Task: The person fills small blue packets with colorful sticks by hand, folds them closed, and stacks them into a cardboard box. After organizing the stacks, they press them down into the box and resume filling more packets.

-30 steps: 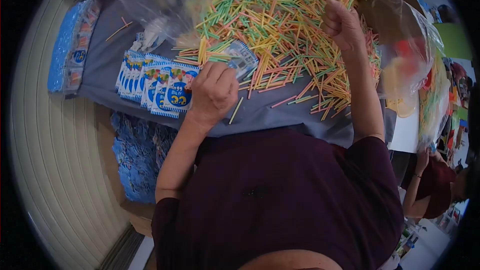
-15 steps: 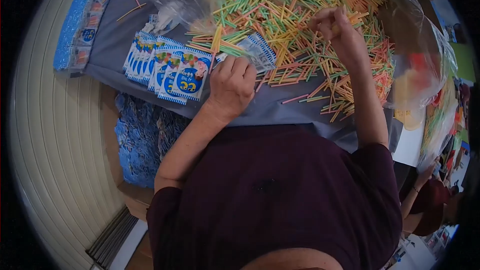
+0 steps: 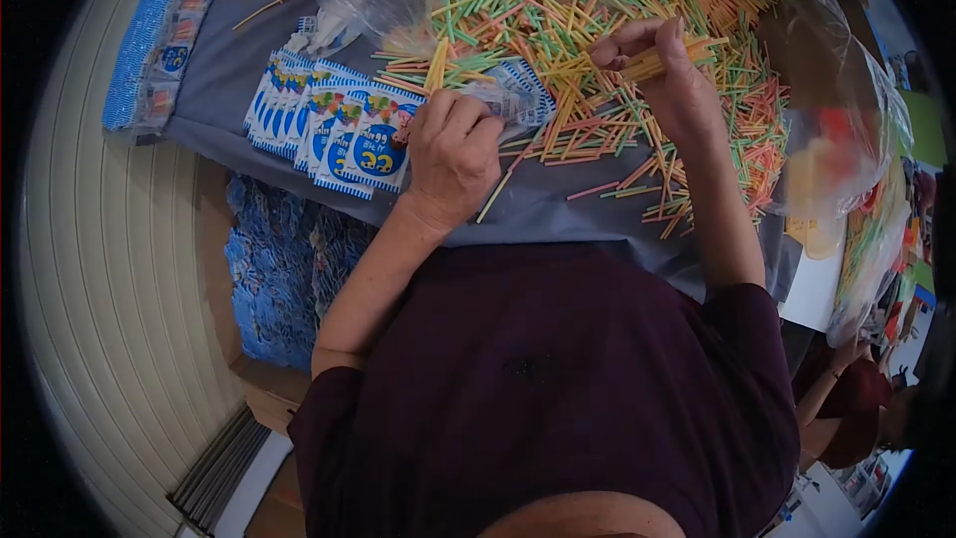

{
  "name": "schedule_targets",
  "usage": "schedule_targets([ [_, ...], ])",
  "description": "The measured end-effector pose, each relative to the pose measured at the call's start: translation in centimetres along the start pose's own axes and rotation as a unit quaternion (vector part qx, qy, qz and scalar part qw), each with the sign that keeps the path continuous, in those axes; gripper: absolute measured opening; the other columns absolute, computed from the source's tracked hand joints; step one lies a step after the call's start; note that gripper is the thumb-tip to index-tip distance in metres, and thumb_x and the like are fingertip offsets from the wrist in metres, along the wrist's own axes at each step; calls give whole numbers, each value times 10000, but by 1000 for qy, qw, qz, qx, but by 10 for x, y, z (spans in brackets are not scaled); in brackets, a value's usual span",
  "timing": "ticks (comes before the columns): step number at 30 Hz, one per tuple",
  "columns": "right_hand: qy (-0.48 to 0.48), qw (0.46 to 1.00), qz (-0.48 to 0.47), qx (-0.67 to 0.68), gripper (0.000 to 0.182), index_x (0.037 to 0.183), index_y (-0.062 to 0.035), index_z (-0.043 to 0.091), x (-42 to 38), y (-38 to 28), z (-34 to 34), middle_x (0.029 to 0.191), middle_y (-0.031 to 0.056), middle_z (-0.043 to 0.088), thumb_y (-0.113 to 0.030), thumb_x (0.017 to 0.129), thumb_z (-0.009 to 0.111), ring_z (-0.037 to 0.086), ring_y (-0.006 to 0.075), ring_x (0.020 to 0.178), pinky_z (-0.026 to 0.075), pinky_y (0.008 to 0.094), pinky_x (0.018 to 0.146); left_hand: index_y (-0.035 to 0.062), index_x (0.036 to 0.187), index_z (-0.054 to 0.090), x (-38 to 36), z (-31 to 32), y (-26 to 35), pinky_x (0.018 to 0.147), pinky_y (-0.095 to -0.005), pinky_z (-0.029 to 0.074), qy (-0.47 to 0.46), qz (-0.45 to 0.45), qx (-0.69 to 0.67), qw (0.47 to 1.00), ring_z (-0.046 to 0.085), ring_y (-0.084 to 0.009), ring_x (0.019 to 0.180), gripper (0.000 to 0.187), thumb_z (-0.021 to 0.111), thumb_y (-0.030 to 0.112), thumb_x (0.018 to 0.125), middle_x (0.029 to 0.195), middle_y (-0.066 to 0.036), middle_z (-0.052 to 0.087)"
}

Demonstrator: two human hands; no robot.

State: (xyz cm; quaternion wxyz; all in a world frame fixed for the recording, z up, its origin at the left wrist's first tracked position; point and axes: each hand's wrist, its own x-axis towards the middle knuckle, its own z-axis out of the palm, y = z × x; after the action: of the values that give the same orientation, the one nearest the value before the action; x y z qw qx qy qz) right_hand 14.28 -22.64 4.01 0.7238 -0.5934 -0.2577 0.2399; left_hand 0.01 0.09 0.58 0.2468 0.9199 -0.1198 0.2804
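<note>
My left hand (image 3: 453, 154) is closed, knuckles up, at the near edge of the grey cloth. From its fingers a clear sachet (image 3: 510, 100) with blue striped ends reaches to the right. Yellow sticks (image 3: 437, 65) rise just beyond the knuckles. Beside the hand lies a row of overlapping blue and white printed sachets (image 3: 378, 144). My right hand (image 3: 669, 80), raised over the pile of coloured sticks (image 3: 588, 40), grips a small bundle of yellow and orange sticks (image 3: 647, 64) between thumb and fingers.
Clear plastic sheeting (image 3: 846, 70) borders the pile at right. A stack of blue packets (image 3: 159, 55) stands at far left, and a box of blue wrappers (image 3: 264, 279) sits below the table edge. Another person (image 3: 846, 399) works at lower right.
My right hand has shifted slightly left and turned, showing the stick bundle more fully. My left hand has moved slightly left and covers more of the sachet's near end.
</note>
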Motion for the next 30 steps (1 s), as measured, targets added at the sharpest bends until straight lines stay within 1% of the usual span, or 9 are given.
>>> schedule_targets([
  [8,-33,996,-35,71,607,1128,-26,613,9,4,6,1087,137,678,-553,1054,320,628,230,1094,463,385,994,1,844,706,0,-10,-4,717,-376,506,-61,-55,5,997,610,-294,824,155,713,-51,698,827,-89,624],
  [11,-37,987,-38,153,616,1107,-23,621,11,4,11,1081,145,683,-554,1053,314,630,262,1135,461,400,1009,-13,856,710,9,-10,-8,707,-318,512,-37,-98,-122,987,640,-240,781,143,735,-59,723,791,-87,637],
  [13,-72,975,-84,193,644,1084,-27,621,13,-5,19,1051,201,688,-555,1047,254,624,323,1045,401,508,1067,-28,849,704,21,-13,2,683,-263,496,-48,-223,-243,943,642,-145,753,119,766,-57,752,776,-56,660],
  [14,-74,975,-84,193,644,1084,-27,621,15,-10,24,1051,201,688,-555,1047,254,624,323,1045,401,508,1067,-28,849,704,23,-10,2,683,-263,496,-46,-224,-242,943,642,-145,753,119,766,-57,752,776,-56,660],
  [16,-98,976,-134,143,690,1084,-25,621,18,-21,34,1056,212,688,-576,1040,209,610,362,1134,360,546,1112,-29,848,699,29,-4,-1,668,-235,482,-25,-220,-350,910,623,-81,777,102,778,-49,786,827,-30,674],
  [19,-109,984,-136,46,716,1073,-32,630,25,-28,40,1080,211,681,-602,1026,199,572,370,1220,339,552,1135,-17,833,716,38,3,3,596,-277,488,15,-190,-409,892,636,-129,682,113,805,-6,765,761,-70,677],
  [26,-64,981,-96,-158,716,1078,-24,655,23,-16,48,1174,173,668,-600,1043,232,576,326,1216,354,466,1127,-20,876,724,44,15,3,633,-254,495,33,-148,-378,913,637,-109,715,144,817,15,772,774,-52,682],
  [28,-97,977,-75,-176,703,1199,-26,652,24,-16,41,1256,163,638,-625,1022,329,571,304,1223,389,450,1094,-21,914,732,46,18,7,667,-249,508,36,-196,-493,847,641,-93,763,132,794,5,801,821,-46,694],
  [30,-115,975,-34,-186,724,1282,-31,608,22,-33,41,1293,163,614,-654,990,382,567,291,1229,409,443,1075,-21,939,734,50,21,6,683,-247,514,20,-175,-499,849,643,-92,782,133,781,1,816,849,-45,698],
])
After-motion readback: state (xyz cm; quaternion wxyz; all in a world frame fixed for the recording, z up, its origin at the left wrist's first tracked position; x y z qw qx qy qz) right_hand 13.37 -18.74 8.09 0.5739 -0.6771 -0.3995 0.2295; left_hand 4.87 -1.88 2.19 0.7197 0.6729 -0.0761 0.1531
